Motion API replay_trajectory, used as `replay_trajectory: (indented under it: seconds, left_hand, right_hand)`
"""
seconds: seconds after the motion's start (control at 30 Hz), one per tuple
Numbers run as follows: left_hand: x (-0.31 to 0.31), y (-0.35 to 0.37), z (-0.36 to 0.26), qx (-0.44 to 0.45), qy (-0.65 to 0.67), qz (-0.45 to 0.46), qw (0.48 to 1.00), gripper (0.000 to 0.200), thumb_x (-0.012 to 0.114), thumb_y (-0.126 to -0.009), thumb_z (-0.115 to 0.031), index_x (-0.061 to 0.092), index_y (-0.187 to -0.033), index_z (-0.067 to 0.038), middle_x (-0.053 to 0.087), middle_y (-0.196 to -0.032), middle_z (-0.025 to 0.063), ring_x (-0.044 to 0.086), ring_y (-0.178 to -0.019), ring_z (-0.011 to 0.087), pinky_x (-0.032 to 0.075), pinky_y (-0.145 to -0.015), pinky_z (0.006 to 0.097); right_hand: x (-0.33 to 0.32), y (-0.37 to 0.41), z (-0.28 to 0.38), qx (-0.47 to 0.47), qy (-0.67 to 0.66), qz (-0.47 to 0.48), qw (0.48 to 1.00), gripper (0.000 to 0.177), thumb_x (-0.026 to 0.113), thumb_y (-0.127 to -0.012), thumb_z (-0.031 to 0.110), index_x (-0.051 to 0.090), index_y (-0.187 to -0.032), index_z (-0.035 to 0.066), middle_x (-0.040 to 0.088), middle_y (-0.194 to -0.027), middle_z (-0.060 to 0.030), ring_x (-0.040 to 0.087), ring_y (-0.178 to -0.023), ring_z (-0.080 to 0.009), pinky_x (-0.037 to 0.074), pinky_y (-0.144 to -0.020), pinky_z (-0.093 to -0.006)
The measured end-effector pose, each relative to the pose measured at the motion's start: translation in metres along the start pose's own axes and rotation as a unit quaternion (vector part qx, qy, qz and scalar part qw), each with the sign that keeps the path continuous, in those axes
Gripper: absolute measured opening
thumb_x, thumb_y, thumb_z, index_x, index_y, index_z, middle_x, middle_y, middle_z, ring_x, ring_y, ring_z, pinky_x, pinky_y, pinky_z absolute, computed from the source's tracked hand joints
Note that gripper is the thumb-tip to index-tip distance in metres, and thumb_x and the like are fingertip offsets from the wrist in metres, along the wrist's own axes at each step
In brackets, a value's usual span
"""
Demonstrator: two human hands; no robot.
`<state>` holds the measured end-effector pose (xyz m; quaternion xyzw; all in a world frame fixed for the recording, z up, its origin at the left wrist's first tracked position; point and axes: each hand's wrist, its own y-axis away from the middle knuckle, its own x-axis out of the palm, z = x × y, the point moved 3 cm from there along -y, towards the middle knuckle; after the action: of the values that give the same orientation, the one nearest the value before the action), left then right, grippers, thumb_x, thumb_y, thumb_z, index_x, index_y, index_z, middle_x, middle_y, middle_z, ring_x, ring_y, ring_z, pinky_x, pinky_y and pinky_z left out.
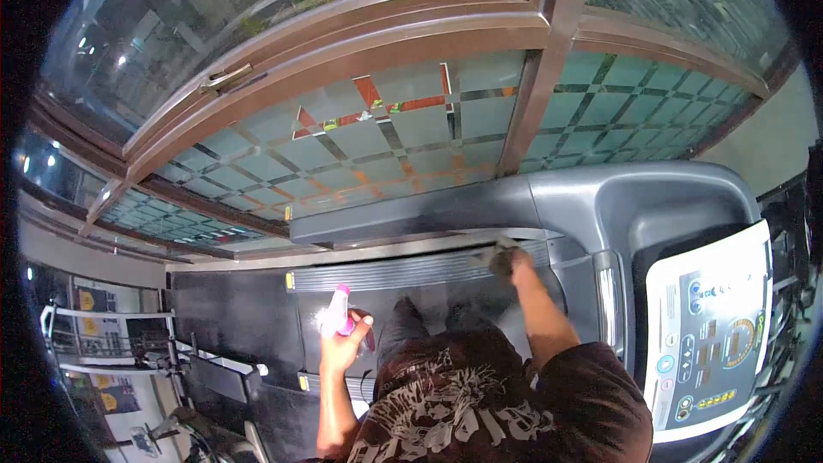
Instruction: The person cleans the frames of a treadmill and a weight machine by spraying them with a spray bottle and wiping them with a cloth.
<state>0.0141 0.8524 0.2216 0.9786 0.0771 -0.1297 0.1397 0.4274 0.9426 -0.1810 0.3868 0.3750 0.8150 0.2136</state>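
Observation:
My left hand (343, 345) holds a pink and white spray bottle (337, 313) upright above the black treadmill belt (257, 317). My right hand (507, 259) reaches forward and presses a dark cloth (493, 253) against the ribbed front edge of the treadmill deck (403, 272), just under the grey motor cover (411, 214). My dark printed shirt fills the lower middle of the view.
The treadmill's white console (711, 334) with buttons stands at the right, beside a grey handrail (610, 291). A frosted glass window wall with brown frames (531, 77) rises directly behind the treadmill. Other gym equipment (111, 334) stands at the lower left.

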Motion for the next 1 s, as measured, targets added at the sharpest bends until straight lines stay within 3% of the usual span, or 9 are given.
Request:
replay_trajectory:
  seconds: [0.07,0.2,0.33,0.57,0.67,0.7,0.8,0.93,1.0]
  left_hand:
    - [-0.003,0.005,0.006,-0.012,0.014,-0.015,1.000,0.019,0.079,-0.081,-0.005,0.060,-0.085,-0.005,0.062,-0.079,-0.0001,0.057,-0.074,0.0106,0.047,-0.069,0.0275]
    - [-0.014,0.018,0.018,-0.019,-0.012,-0.023,0.999,0.020,0.079,-0.079,-0.005,0.061,-0.089,-0.005,0.059,-0.079,-0.0019,0.055,-0.074,0.0097,0.047,-0.070,0.0270]
    - [-0.018,0.032,0.013,-0.012,0.000,-0.060,0.998,0.018,0.078,-0.079,-0.002,0.063,-0.089,-0.004,0.060,-0.076,-0.0019,0.055,-0.070,0.0086,0.047,-0.066,0.0262]
    - [-0.017,0.023,0.014,-0.034,-0.001,-0.032,0.999,0.022,0.079,-0.080,-0.009,0.059,-0.087,-0.007,0.057,-0.081,-0.0026,0.054,-0.075,0.0103,0.045,-0.072,0.0277]
    - [-0.008,0.014,0.004,-0.019,-0.002,-0.012,1.000,0.020,0.078,-0.080,-0.007,0.059,-0.086,-0.006,0.058,-0.081,-0.0023,0.055,-0.075,0.0107,0.046,-0.071,0.0280]
    - [-0.008,0.011,0.007,-0.021,-0.011,-0.004,1.000,0.019,0.078,-0.080,-0.006,0.060,-0.086,-0.005,0.057,-0.080,-0.0024,0.055,-0.074,0.0108,0.046,-0.071,0.0280]
    - [-0.005,0.008,0.006,-0.021,-0.037,0.006,0.999,0.019,0.077,-0.081,-0.005,0.059,-0.085,-0.005,0.057,-0.077,-0.0029,0.054,-0.072,0.0107,0.046,-0.069,0.0282]
    - [0.001,0.018,-0.014,-0.015,0.004,-0.002,1.000,0.016,0.079,-0.080,-0.005,0.064,-0.082,-0.002,0.066,-0.076,0.0020,0.058,-0.068,0.0102,0.048,-0.063,0.0280]
    - [-0.004,0.022,0.001,-0.011,-0.026,-0.013,1.000,0.015,0.079,-0.080,-0.004,0.064,-0.082,-0.002,0.065,-0.075,0.0007,0.057,-0.067,0.0093,0.047,-0.062,0.0271]
  right_hand:
    - [-0.010,0.011,0.044,-0.046,-0.031,-0.101,0.993,0.031,0.049,-0.100,0.031,0.063,-0.115,0.008,0.067,-0.111,-0.0101,0.068,-0.093,-0.0299,0.058,-0.077,-0.0481]
    - [0.013,-0.007,0.084,-0.155,-0.023,-0.060,0.986,0.037,0.043,-0.101,0.026,0.056,-0.129,0.005,0.066,-0.114,-0.0115,0.068,-0.095,-0.0307,0.056,-0.081,-0.0512]
    - [0.058,-0.021,0.048,-0.260,-0.084,-0.036,0.961,0.027,0.052,-0.098,0.022,0.056,-0.123,0.012,0.065,-0.102,-0.0090,0.066,-0.083,-0.0237,0.056,-0.064,-0.0395]
    - [0.124,0.080,-0.005,0.006,0.081,-0.013,0.997,0.020,0.053,-0.095,0.019,0.060,-0.112,0.010,0.065,-0.097,-0.0087,0.065,-0.085,-0.0238,0.055,-0.072,-0.0393]
    - [0.110,0.104,0.012,-0.033,0.074,0.090,0.993,0.022,0.053,-0.095,0.020,0.061,-0.110,0.007,0.067,-0.100,-0.0109,0.066,-0.090,-0.0261,0.055,-0.079,-0.0423]
    - [0.079,0.071,0.012,-0.059,0.100,0.089,0.989,0.035,0.057,-0.095,0.031,0.063,-0.121,0.008,0.066,-0.120,-0.0086,0.066,-0.106,-0.0246,0.055,-0.089,-0.0425]
    - [-0.003,-0.006,0.035,-0.056,-0.029,-0.029,0.998,0.035,0.052,-0.098,0.032,0.062,-0.120,0.007,0.066,-0.118,-0.0098,0.066,-0.104,-0.0258,0.056,-0.086,-0.0466]
    - [0.052,0.046,0.103,-0.145,0.018,-0.211,0.967,0.038,0.042,-0.102,0.032,0.060,-0.117,0.002,0.066,-0.112,-0.0099,0.067,-0.086,-0.0277,0.054,-0.072,-0.0425]
    - [0.068,0.038,0.093,-0.161,0.027,-0.206,0.965,0.036,0.046,-0.101,0.031,0.060,-0.115,0.002,0.066,-0.110,-0.0091,0.066,-0.085,-0.0269,0.053,-0.072,-0.0412]
